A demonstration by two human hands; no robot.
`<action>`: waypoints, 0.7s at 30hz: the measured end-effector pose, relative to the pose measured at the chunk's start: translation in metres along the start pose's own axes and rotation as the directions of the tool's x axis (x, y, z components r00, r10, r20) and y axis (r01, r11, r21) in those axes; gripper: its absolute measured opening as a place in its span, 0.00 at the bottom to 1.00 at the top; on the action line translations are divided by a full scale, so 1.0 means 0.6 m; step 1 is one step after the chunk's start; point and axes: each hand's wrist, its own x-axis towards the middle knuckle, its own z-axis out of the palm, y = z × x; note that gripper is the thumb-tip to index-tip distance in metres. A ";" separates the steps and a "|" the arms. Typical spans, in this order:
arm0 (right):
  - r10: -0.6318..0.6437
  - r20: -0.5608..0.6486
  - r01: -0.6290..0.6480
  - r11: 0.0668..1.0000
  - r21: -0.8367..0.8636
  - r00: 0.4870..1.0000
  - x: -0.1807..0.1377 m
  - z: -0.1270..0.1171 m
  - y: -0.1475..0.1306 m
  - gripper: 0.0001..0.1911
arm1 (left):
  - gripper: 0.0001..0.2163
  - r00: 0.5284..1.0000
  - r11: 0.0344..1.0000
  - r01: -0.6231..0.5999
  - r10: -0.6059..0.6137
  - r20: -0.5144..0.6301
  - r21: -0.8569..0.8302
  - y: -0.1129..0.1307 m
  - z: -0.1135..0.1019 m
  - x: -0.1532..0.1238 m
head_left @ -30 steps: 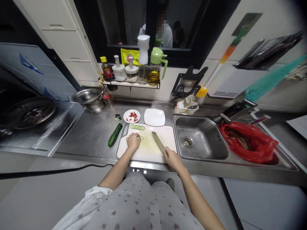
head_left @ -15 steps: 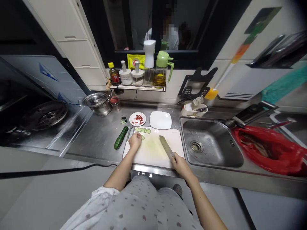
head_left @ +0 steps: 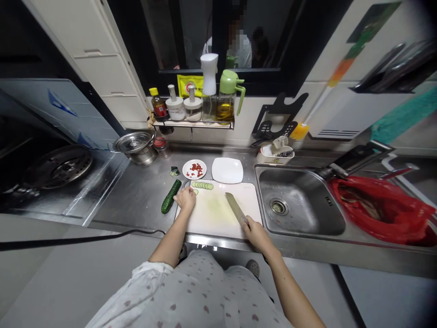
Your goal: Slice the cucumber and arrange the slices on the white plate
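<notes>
My right hand (head_left: 254,232) is closed around the handle of a kitchen knife (head_left: 235,207), whose broad blade lies over the right part of the white cutting board (head_left: 211,225). At the board's upper left, my left hand (head_left: 185,199) has its fingers bent together at a pale green cucumber slice (head_left: 195,192); the grip is partly hidden. Just beyond it, a row of overlapping cucumber slices (head_left: 203,185) runs along the board's far edge. A dark green piece of cucumber (head_left: 171,197) rests on the counter, close to the left hand's fingers.
Behind the board stand a plate with chopped red bits (head_left: 187,174) and a white square plate (head_left: 227,170). Cucumber scraps (head_left: 175,171) lie left of them. A sink (head_left: 307,214) is to the right, a lidded steel pot (head_left: 139,150) to the left. Above hangs a condiment shelf (head_left: 194,124).
My left hand has moved left, toward the whole cucumber piece, and the single slice at its fingers has shifted left too. My right hand and the knife stay nearly where they were.
</notes>
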 end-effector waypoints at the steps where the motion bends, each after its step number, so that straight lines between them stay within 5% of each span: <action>1: 0.002 0.001 -0.002 1.000 -0.002 1.000 0.000 0.000 0.000 0.11 | 0.09 1.000 1.000 -0.008 0.008 -0.008 0.013 0.000 0.000 -0.001; 5: 0.002 0.001 -0.002 1.000 -0.006 1.000 0.000 0.001 0.002 0.11 | 0.11 0.998 0.998 -0.069 0.069 -0.002 0.000 0.012 0.001 -0.006; 12: -0.001 -0.005 0.001 1.000 -0.024 1.000 -0.001 0.004 0.006 0.11 | 0.15 0.937 0.939 -0.344 0.342 0.065 0.019 0.069 0.021 -0.012; 21: 0.003 -0.021 -0.003 1.000 -0.021 1.000 -0.001 0.014 0.014 0.11 | 0.13 0.902 0.898 -0.427 0.415 0.121 0.107 0.091 0.038 0.001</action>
